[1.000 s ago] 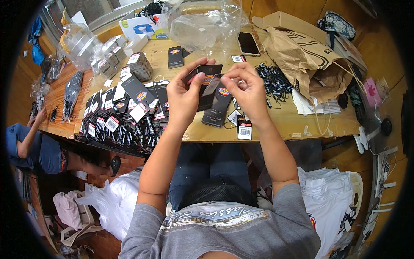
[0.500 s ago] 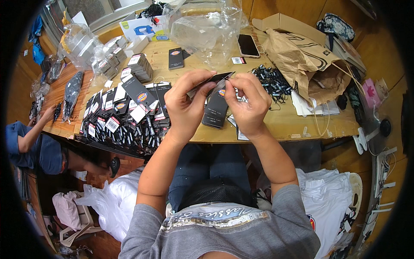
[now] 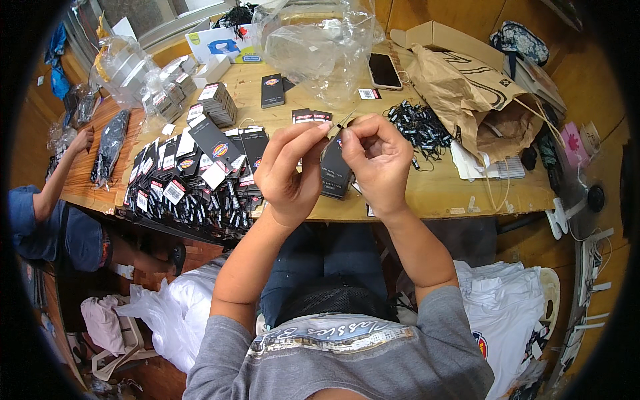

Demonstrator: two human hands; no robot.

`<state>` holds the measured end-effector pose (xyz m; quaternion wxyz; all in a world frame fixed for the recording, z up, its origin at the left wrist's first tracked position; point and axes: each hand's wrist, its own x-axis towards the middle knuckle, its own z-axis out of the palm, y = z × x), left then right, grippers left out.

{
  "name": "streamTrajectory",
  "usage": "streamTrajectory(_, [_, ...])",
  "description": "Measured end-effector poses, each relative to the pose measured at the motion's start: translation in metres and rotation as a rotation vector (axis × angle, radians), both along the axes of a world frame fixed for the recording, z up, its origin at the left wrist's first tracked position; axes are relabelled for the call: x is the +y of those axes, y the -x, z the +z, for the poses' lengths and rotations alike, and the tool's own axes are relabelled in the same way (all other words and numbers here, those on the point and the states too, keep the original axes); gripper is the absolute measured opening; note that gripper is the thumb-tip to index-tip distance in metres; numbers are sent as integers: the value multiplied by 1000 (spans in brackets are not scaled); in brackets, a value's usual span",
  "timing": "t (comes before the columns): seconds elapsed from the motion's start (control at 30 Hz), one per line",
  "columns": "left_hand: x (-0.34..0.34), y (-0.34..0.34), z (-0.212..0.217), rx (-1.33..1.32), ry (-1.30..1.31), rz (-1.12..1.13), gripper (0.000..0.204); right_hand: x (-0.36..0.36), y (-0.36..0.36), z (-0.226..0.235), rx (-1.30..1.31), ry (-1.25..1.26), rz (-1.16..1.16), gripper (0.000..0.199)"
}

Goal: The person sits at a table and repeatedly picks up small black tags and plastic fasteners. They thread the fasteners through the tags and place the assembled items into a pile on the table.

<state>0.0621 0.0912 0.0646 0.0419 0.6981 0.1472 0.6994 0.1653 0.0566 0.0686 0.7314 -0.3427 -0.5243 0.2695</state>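
Above the table's front part, my left hand [image 3: 291, 170] and my right hand [image 3: 377, 159] are close together, both in a pinch. Between their fingertips runs a thin dark tag string [image 3: 341, 126] with a small black end piece, and part of it curves up by the right fingers. Below and behind the hands lie black hang tags [image 3: 335, 175], partly covered by the right hand. Beyond my left fingers lie more tags [image 3: 311, 115] with red bands. Left of my left hand spreads a large heap of strung black-and-white tags [image 3: 200, 163].
A pile of black strings [image 3: 419, 127] lies right of my hands, beside an open brown paper bag [image 3: 480, 100]. Farther back are a phone [image 3: 385, 71], a clear plastic bag [image 3: 320, 50] and a tag stack [image 3: 217, 103]. At far left, another person's hand [image 3: 81, 141] is over the table.
The black tag at my left fingers no longer shows there; a string now shows between both hands. My left hand has opened out slightly. The other person's hand has moved up and farther away.
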Motion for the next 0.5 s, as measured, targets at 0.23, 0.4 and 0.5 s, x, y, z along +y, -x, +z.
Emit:
streamTrajectory(0.23, [-2, -4, -2, -72, 87, -30, 25, -1, -1, 1, 97, 2, 110, 9])
streamTrajectory(0.4, [-3, -5, 0, -66, 52, -65, 26, -2, -1, 1, 106, -2, 130, 8])
streamTrajectory(0.5, [-2, -2, 0, 29, -10, -78, 28, -3, -4, 2, 14, 6, 89, 8])
